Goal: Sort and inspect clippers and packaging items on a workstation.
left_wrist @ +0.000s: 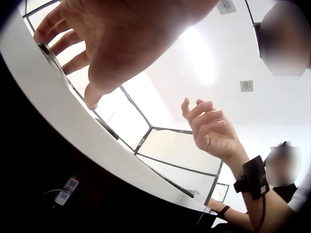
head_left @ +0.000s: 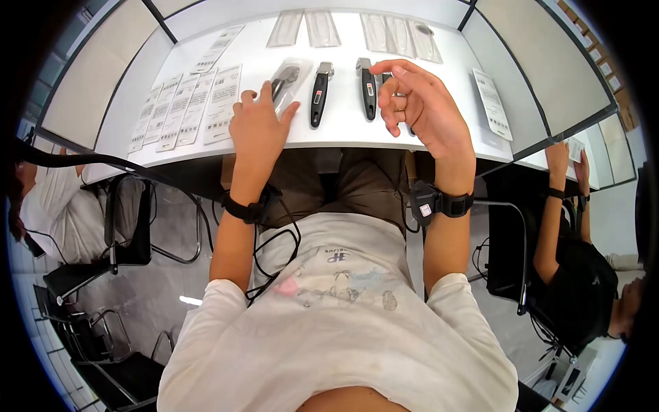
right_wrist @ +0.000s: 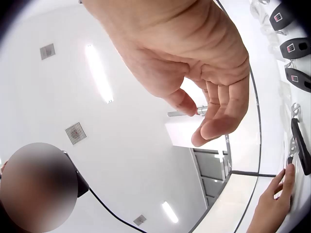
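Observation:
My left hand [head_left: 259, 127] lies palm down at the table's front, fingers spread, fingertips at the lower end of a clear plastic package [head_left: 296, 88]. Inside that package is a tool with a black handle and a metal head. Just right of it lies a black-handled tool [head_left: 319, 96] with a short metal head and a red-and-white label. My right hand [head_left: 432, 113] is raised over the table's right half, fingers loosely bent, nothing in them. Beside its fingertips is another such tool [head_left: 368, 93]; the hand partly hides more. Several black handles [right_wrist: 295, 48] show in the right wrist view.
Printed cards [head_left: 185, 106] lie in a row at left, with one card [head_left: 491, 103] at right. Clear empty packages [head_left: 321, 29] line the back of the white table [head_left: 336, 134]. Partition panels [head_left: 511, 48] enclose it. A black cable [head_left: 89, 160] crosses at left; another person [head_left: 576, 275] sits at right.

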Demonstrator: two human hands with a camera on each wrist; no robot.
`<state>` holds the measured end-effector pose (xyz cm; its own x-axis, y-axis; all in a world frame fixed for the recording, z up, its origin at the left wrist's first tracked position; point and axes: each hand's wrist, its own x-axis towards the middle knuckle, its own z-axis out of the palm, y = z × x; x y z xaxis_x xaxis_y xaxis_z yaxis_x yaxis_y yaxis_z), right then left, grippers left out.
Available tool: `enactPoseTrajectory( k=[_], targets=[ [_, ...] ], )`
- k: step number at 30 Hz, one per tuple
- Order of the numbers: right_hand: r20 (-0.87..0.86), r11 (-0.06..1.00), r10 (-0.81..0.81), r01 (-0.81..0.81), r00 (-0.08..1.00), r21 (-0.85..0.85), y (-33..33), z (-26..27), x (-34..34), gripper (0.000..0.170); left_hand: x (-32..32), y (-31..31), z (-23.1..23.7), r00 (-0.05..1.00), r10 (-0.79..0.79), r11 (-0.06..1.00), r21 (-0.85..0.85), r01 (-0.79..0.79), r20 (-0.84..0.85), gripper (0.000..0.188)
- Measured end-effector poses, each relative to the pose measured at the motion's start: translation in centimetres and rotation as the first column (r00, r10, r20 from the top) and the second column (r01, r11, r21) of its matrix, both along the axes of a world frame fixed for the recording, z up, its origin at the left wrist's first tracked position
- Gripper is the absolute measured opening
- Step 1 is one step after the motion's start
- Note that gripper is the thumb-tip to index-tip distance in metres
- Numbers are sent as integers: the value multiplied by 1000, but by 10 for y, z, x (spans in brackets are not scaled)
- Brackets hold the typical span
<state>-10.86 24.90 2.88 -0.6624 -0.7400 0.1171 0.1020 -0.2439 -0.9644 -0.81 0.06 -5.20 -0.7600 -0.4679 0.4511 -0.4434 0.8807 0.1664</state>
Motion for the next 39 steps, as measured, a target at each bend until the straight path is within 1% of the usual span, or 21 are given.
enactPoseTrajectory(
  k=[2, 5, 7, 9, 12, 16, 18, 20, 22, 24, 25, 27, 29, 30, 32, 33, 34, 36, 37, 38, 39],
  targets=[
    [-8, 1000, -2, 2, 1000, 6, 0, 0, -1, 32, -1, 4, 2, 997, -54, 996, 75, 58, -47, 53],
    [-28, 1000, -15, 15, 1000, 4, 2, -1, -2, 33, -3, -6, 1, 996, -90, 980, 175, 93, -28, 54],
    [-22, 999, -27, 27, 999, 17, 2, -2, -3, 32, -4, -18, -6, 990, -113, 979, 159, 126, -87, 47],
    [-29, 999, -31, 31, 999, 18, 2, -2, -4, 32, -4, -24, -5, 974, -175, 931, 297, 210, -141, 36],
    [-44, 998, -49, 50, 998, 25, 3, -3, -6, 31, 0, -27, 11, 955, -143, 950, 235, 207, -261, 37],
    [-33, 998, -57, 57, 998, 4, 8, -2, -7, 31, -10, -49, 45, 973, -40, 982, 170, 80, -229, 42],
    [-34, 998, -58, 58, 998, -7, 10, -2, -10, 31, -44, -83, 46, 970, -36, 998, 48, 48, -239, 46],
    [-12, 998, -43, 42, 999, -38, 12, -2, -12, 29, -94, -121, 44, 987, -11, 999, -38, 5, -159, 36],
    [-17, 998, -56, 55, 998, -25, 12, -4, -12, 28, -141, -149, 44, 1000, -2, 998, -55, 2, -2, 42],
    [-11, 998, -57, 57, 998, -16, 13, -2, -12, 26, -199, -199, 18, 997, -37, 992, -117, 46, 72, 38],
    [-8, 998, -62, 62, 998, -17, 15, -1, -11, 26, -207, -199, 17, 987, -63, 981, -175, 89, 148, 34],
    [-35, 997, -80, 79, 996, -8, 17, -2, -12, 25, -219, -195, 13, 981, -117, 971, -191, 146, 154, 37],
    [-76, 996, -85, 84, 993, -21, 22, -3, -16, 25, -229, -188, 6, 950, -234, 971, 12, 237, 208, 51],
    [-86, 994, -111, 110, 990, -20, 27, -2, -18, 25, -247, -210, -9, 890, -366, 926, 10, 378, 271, 59],
    [-129, 985, -175, 173, 976, -27, 44, 1, -27, 25, -251, -207, -13, 878, -385, 917, 7, 400, 285, 58],
    [-232, 949, -309, 314, 922, -17, 53, 1, -29, 25, -251, -203, -12, 870, -400, 909, 1, 417, 290, 57],
    [-356, 866, -461, 500, 813, 20, 63, 2, -30, 25, -250, -199, -10, 868, -404, 907, 4, 421, 287, 57],
    [-578, 622, -641, 783, 506, -5, 82, 5, -34, 26, -244, -195, -2, 849, -458, 881, 11, 472, 263, 61],
    [-660, 485, -675, 873, 330, -60, 92, 3, -38, 27, -243, -194, 0, 850, -459, 881, 9, 473, 257, 61],
    [-812, 273, -570, 961, 123, -46, 106, 0, -45, 28, -240, -194, 2, 896, -390, 909, -65, 411, 213, 61],
    [-811, 272, -573, 961, 119, -51, 119, -5, -52, 28, -239, -194, 5, 933, -320, 929, -137, 343, 162, 62]
  ],
)
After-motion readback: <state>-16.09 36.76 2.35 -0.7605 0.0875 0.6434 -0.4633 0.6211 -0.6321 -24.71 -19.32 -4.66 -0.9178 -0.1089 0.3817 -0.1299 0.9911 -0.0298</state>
